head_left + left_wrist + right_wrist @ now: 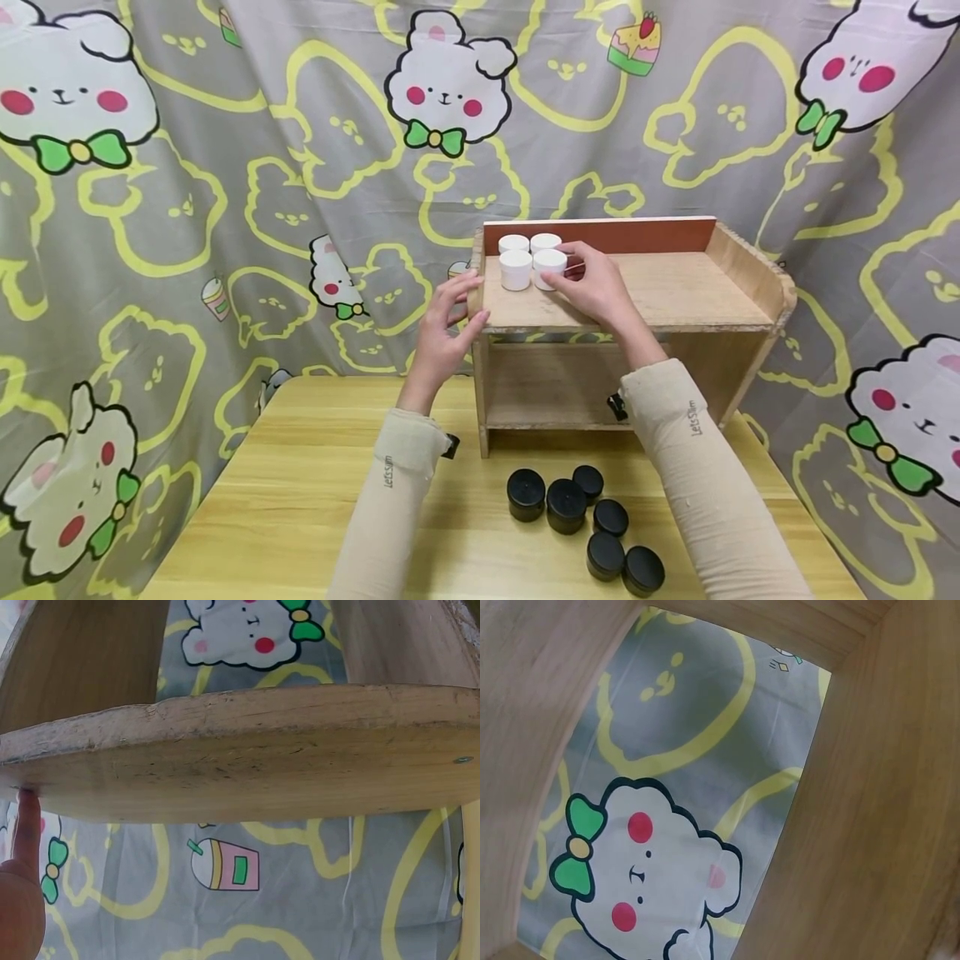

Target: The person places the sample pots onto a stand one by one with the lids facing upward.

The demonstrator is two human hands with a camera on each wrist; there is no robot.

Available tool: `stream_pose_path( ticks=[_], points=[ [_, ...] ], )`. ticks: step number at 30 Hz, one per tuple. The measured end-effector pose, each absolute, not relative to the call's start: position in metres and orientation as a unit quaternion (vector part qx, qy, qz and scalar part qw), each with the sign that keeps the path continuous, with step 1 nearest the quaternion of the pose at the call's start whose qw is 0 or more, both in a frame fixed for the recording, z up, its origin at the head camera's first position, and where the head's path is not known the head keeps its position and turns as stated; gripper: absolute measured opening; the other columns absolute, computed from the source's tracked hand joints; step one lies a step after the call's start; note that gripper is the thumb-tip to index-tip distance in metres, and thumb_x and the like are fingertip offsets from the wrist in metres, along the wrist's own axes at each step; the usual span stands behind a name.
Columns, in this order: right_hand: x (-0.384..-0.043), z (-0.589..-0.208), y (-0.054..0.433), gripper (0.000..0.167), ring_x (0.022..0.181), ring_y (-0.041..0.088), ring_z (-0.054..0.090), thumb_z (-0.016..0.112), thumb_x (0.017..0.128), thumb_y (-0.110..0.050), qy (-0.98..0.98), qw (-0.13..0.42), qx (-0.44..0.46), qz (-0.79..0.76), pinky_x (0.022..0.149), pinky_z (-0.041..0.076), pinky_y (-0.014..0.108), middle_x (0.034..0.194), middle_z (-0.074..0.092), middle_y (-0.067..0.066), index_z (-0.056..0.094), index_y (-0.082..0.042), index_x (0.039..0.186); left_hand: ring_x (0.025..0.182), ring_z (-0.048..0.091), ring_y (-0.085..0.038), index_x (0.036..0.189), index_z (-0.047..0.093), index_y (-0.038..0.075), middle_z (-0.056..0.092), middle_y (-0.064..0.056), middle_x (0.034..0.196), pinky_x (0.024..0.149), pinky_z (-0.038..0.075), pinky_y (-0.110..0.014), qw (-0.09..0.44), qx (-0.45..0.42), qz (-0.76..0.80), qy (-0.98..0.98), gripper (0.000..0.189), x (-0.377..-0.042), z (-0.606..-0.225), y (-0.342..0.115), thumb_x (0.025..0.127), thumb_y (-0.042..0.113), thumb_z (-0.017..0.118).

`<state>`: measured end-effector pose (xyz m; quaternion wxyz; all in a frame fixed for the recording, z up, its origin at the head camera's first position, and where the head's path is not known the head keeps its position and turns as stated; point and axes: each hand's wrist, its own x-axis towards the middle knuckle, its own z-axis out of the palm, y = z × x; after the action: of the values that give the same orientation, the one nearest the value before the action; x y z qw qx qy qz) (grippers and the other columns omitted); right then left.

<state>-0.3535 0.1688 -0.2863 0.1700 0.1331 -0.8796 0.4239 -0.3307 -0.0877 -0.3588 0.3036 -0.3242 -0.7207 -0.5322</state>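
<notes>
Several small white lidded jars [515,272] stand grouped at the left end of the top board of a wooden shelf [675,287]. My right hand [597,285] holds the front right white jar [547,260] between thumb and fingers, down at the board. My left hand [444,332] touches the shelf's left side panel [477,367] with its fingers spread. In the left wrist view a single digit [28,832] presses on that panel's face [240,780]. The right wrist view looks into the shelf's lower opening, and my right hand is out of sight there.
Several black lidded jars [566,505] stand on the yellowish wooden table [315,492] in front of the shelf, between my forearms. A lower board [555,387] spans the shelf. Behind everything hangs a grey curtain [247,100] with cartoon prints.
</notes>
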Motion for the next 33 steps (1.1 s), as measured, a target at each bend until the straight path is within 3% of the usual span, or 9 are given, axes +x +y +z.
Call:
stream_pose_path(
  ticks=[10, 20, 33],
  points=[
    [-0.354, -0.287, 0.168, 0.056, 0.112, 0.035, 0.066, 0.076, 0.095, -0.026, -0.878, 0.170, 0.136, 0.426, 0.101, 0.055, 0.046, 0.125, 0.067, 0.024, 0.056, -0.004, 0.142, 0.124, 0.061, -0.027, 0.141, 0.062, 0.020, 0.051, 0.003, 0.154, 0.098, 0.060, -0.046, 0.303, -0.316, -0.526, -0.729, 0.044, -0.331, -0.360, -0.088, 0.098, 0.016, 0.072],
    [-0.352, -0.286, 0.168, 0.056, 0.113, 0.037, 0.066, 0.075, 0.095, -0.025, -0.877, 0.168, 0.135, 0.429, 0.102, 0.055, 0.047, 0.126, 0.066, 0.025, 0.056, -0.004, 0.142, 0.124, 0.059, -0.038, 0.137, 0.061, 0.003, 0.050, -0.013, 0.153, 0.102, 0.057, -0.054, 0.295, -0.303, -0.540, -0.728, 0.042, -0.310, -0.345, -0.081, 0.096, 0.001, 0.069],
    [-0.349, -0.283, 0.173, 0.061, 0.119, 0.040, 0.064, 0.077, 0.093, -0.021, -0.872, 0.162, 0.158, 0.434, 0.108, 0.053, 0.050, 0.134, 0.062, 0.025, 0.052, -0.003, 0.146, 0.122, 0.060, -0.039, 0.136, 0.061, 0.001, 0.051, -0.014, 0.151, 0.100, 0.057, -0.057, 0.296, -0.308, -0.540, -0.725, 0.041, -0.306, -0.341, -0.081, 0.096, 0.000, 0.069]
  ],
)
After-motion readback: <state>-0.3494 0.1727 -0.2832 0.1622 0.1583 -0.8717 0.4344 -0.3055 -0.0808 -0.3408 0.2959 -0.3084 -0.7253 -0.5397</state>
